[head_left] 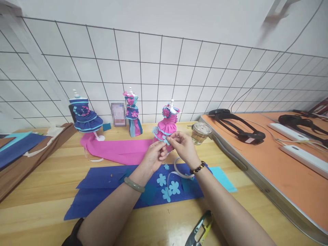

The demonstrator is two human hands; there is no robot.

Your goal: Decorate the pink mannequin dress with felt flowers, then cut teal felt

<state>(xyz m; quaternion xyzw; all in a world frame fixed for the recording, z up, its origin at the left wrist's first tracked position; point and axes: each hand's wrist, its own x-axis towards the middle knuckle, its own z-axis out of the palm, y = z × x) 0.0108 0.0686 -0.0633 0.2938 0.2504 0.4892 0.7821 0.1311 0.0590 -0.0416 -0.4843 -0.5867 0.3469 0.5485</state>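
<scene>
While both hands are raised over the middle of the bench (51, 182), one light-blue cutout (166, 139) is held between them; its full outline is hidden by the fingers. The left hand (156, 154) pinches it from the left, and the right hand (183, 143) pinches it from the right with thumb and fingertips. The cutout lies directly in front of the skirt of a pink dress (167, 125).

Three dress stands are present: one with a blue ruffled dress (87, 118), toward the far left corner; one with a multicoloured dress (133, 116), at the far edge; and the pink one, right of the far edge's middle. Three loose light-blue flowers (174, 187) lie nearer the near edge than the hands, on blue cloth (99, 177), two of them touching. One length of pink cloth (123, 150) runs from the left stand toward the left hand. One lidded glass (201, 135) stands near the far right corner. One hand tool (203, 227) with yellow on its handle lies at the near edge, beside the right forearm.
</scene>
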